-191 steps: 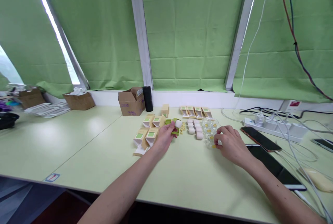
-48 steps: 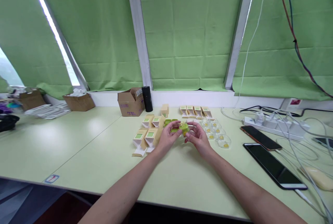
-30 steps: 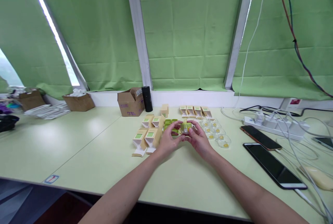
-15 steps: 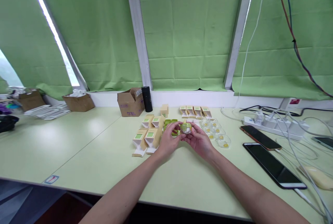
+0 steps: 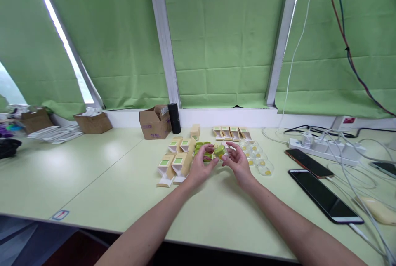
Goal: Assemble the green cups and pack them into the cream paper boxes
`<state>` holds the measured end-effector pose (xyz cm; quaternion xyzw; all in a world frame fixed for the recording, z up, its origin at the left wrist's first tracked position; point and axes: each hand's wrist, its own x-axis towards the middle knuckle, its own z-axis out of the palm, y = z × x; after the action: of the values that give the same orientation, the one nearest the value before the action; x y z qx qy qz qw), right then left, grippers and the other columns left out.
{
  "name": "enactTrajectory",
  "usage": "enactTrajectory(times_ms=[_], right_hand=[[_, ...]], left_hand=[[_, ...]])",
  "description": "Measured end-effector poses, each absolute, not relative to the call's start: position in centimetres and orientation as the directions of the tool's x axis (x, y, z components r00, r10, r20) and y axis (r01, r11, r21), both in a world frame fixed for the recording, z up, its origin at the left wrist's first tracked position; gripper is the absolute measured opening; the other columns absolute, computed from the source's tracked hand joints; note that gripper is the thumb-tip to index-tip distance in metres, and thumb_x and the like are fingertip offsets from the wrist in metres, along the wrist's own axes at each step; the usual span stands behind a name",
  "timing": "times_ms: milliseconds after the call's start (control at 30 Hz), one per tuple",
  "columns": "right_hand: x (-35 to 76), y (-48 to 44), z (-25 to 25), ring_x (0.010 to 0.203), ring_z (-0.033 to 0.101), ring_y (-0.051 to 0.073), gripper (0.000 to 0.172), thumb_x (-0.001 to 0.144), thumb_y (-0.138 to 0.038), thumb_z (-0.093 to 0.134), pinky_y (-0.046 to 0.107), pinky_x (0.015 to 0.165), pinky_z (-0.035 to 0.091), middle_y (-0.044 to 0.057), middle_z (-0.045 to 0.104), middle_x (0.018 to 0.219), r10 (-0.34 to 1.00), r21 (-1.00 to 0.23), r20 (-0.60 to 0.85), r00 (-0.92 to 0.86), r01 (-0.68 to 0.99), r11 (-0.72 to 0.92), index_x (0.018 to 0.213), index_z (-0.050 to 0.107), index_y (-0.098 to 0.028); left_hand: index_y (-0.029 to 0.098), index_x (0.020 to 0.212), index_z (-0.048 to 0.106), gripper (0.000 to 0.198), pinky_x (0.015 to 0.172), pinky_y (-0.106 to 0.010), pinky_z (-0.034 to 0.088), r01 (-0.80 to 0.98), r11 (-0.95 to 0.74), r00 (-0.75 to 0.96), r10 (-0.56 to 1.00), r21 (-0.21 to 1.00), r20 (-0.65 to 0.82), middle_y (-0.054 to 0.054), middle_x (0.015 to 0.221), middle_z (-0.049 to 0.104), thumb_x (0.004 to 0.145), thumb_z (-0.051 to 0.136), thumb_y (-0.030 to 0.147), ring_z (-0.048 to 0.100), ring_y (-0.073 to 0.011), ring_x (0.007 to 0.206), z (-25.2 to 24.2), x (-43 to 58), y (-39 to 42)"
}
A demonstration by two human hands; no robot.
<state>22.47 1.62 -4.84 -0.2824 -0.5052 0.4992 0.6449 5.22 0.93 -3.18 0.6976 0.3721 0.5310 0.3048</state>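
In front of me, just above the table, both hands hold a small rounded green case (image 5: 220, 151) with a clear plastic part on its right side. My left hand (image 5: 199, 167) is closed on the case from the left. My right hand (image 5: 241, 166) grips it from the right, thumb below and fingers curled above the clear part. Behind my left hand, more green pieces (image 5: 198, 145) sit partly hidden. To the right of my hands lie several clear plastic shells (image 5: 265, 170) with yellow centres. Several tan cardboard boxes (image 5: 182, 163) with green windows and open flaps stand at left.
More tan boxes (image 5: 233, 133) stand in a row at the back, near a brown carton (image 5: 154, 123) and a black cylinder (image 5: 175, 117). At right lie two phones, one a large black phone (image 5: 324, 196), a power strip (image 5: 324, 150) and tangled white cables.
The green case has tilted and turned between my fingers, showing more of its green side. My right hand has shifted slightly, its fingers lifting and spreading a little.
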Motion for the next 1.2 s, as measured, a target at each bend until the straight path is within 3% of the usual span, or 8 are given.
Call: enactTrajectory(times_ms=[167, 300, 500, 600, 867, 1200], right_hand=[[22.3, 1.8, -5.0, 0.099, 0.063, 0.023, 0.069, 0.063, -0.035, 0.094, 0.032, 0.071, 0.057, 0.005, 0.064, 0.112, 0.91, -0.883, 0.407, 0.076, -0.223, 0.413, 0.124, 0.061, -0.029], [22.2, 1.5, -4.9, 0.105, 0.062, 0.025, 0.067, 0.063, -0.029, 0.091, 0.035, 0.075, 0.057, 0.006, 0.064, 0.117, 0.905, -0.886, 0.423, 0.042, -0.191, 0.422, 0.123, 0.061, -0.03], [22.4, 1.6, -5.1, 0.11, 0.064, 0.027, 0.065, 0.066, -0.026, 0.087, 0.04, 0.086, 0.054, 0.007, 0.068, 0.118, 0.889, -0.875, 0.458, 0.002, -0.173, 0.452, 0.125, 0.058, -0.03], [22.7, 1.7, -5.0, 0.114, 0.063, 0.027, 0.054, 0.073, -0.027, 0.08, 0.04, 0.088, 0.053, 0.007, 0.068, 0.117, 0.853, -0.839, 0.52, 0.05, -0.159, 0.52, 0.123, 0.06, -0.029], [23.7, 2.4, -4.7, 0.095, 0.061, 0.025, 0.038, 0.073, -0.025, 0.064, 0.037, 0.076, 0.05, 0.006, 0.065, 0.1, 0.829, -0.852, 0.471, 0.3, -0.086, 0.516, 0.111, 0.063, -0.025], [23.6, 2.9, -5.3, 0.082, 0.061, 0.022, 0.032, 0.073, -0.027, 0.063, 0.037, 0.075, 0.048, 0.004, 0.068, 0.09, 0.849, -0.877, 0.443, 0.289, -0.059, 0.477, 0.105, 0.065, -0.023]], left_hand=[[0.021, 0.137, 0.056, 0.052, 0.103, -0.043, 0.053, 0.121, -0.51, 0.192, 0.854, 0.852, 0.484, -0.016, 0.136, 0.064, 0.09, 0.076, 0.033, 0.061, -0.0292, 0.131, -3.2, 5.0, 1.4], [0.025, 0.141, 0.057, 0.059, 0.109, -0.047, 0.051, 0.136, -0.496, 0.22, 0.859, 0.857, 0.463, -0.014, 0.143, 0.062, 0.086, 0.08, 0.026, 0.059, -0.0296, 0.134, -3.5, 4.9, 1.7], [0.024, 0.134, 0.066, 0.049, 0.111, -0.049, 0.051, 0.231, -0.495, 0.221, 0.865, 0.838, 0.45, -0.013, 0.141, 0.062, 0.086, 0.078, 0.022, 0.062, -0.029, 0.128, -3.6, 4.9, 1.5], [0.025, 0.133, 0.067, 0.048, 0.114, -0.05, 0.048, 0.328, -0.539, 0.218, 0.842, 0.776, 0.493, -0.012, 0.136, 0.062, 0.086, 0.076, 0.019, 0.059, -0.0293, 0.128, -3.3, 4.7, 1.3], [0.027, 0.13, 0.069, 0.047, 0.11, -0.054, 0.043, 0.585, -0.602, 0.369, 0.794, 0.543, 0.483, -0.01, 0.126, 0.069, 0.084, 0.076, 0.02, 0.053, -0.0335, 0.123, -2.8, 4.5, 0.6], [0.028, 0.122, 0.072, 0.042, 0.105, -0.051, 0.039, 0.679, -0.583, 0.451, 0.811, 0.447, 0.372, -0.009, 0.117, 0.071, 0.08, 0.078, 0.024, 0.054, -0.0348, 0.116, -3.2, 4.8, 0.3]])
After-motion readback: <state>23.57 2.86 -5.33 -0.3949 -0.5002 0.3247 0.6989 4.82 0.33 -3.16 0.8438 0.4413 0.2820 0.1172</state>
